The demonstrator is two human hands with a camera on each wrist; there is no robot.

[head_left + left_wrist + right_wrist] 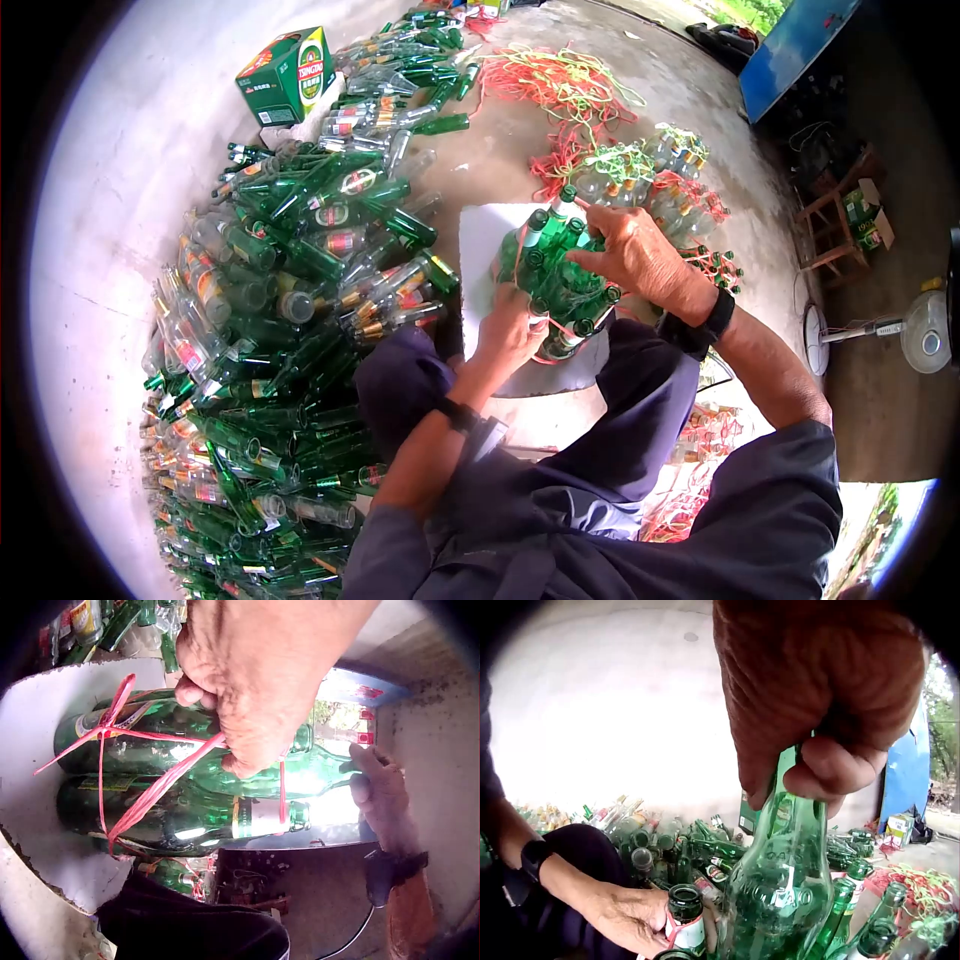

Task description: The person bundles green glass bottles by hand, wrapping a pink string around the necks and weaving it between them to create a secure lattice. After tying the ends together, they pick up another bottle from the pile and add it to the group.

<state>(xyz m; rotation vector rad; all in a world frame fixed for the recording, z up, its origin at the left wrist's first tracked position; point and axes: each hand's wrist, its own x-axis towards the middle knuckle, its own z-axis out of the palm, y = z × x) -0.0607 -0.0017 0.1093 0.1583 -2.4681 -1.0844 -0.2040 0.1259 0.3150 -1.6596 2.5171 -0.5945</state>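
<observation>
Green bottles [575, 275] stand bunched on a white board [480, 225] between the knees. My left hand [508, 330] is at the near side of the bunch; in the left wrist view this hand [251, 682] pinches a red string [161, 784] that runs round the bottles and crosses in a knot at their lower part. My right hand [645, 258] is over the far right side. In the right wrist view my right hand [817, 697] has its fingers curled round the neck of a green bottle [780, 900], with my left hand [634, 911] beside a neighbouring bottle neck.
A large heap of loose bottles [300, 260] lies along the left, with a green carton [288, 78] behind it. Red and green strings [560, 85] are piled beyond the board. Tied bottle bundles [685, 205] stand at the right, near a fan [925, 332].
</observation>
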